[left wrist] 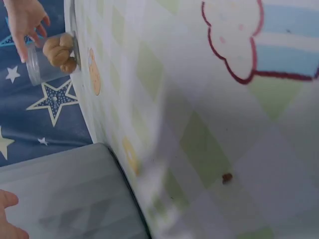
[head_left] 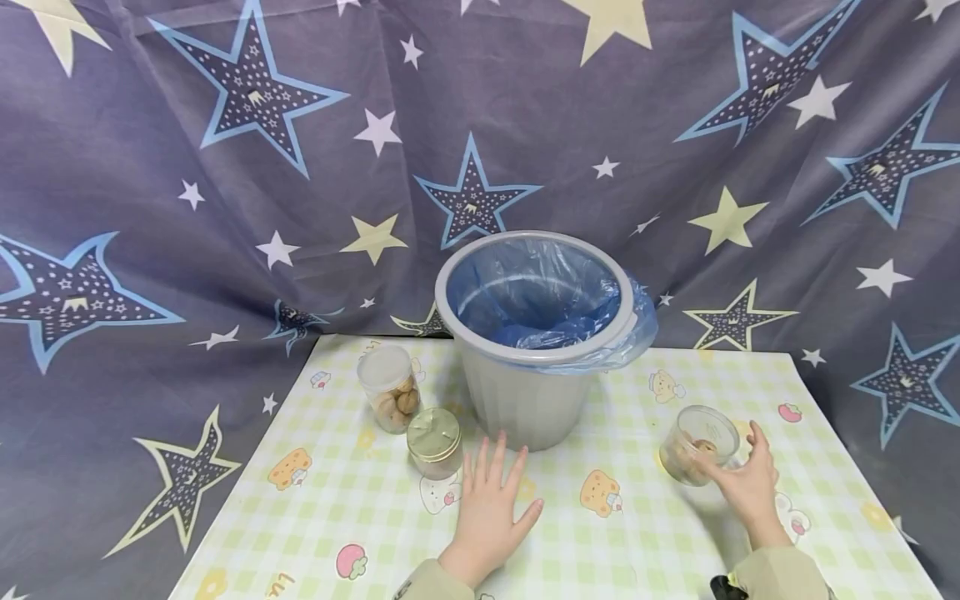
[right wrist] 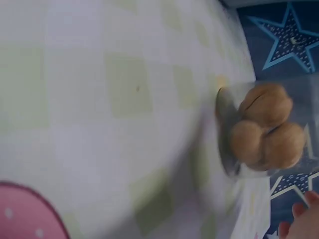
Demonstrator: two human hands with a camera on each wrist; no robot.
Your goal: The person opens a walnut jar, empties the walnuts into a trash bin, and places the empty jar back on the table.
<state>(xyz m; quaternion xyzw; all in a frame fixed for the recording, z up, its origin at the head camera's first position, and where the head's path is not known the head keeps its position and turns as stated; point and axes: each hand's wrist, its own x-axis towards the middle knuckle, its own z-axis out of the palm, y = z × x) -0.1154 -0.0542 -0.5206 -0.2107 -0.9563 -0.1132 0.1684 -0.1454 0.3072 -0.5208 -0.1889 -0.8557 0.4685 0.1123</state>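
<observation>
Apparently done reaching but not yet gripping, with a walnut jar (head_left: 678,458) beside wide-parted, empty right fingers (head_left: 761,451) and a bin (head_left: 525,400) near splayed, empty left fingers (head_left: 496,470).

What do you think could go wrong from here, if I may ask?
The right hand, not closed around the clear cylindrical jar of round brown nuts, might nudge it over. The blue plastic liner bulges over one side of the round grey bin and could slip inward. The left hand is spread close to the short round jar with a green lid and might knock it.
</observation>
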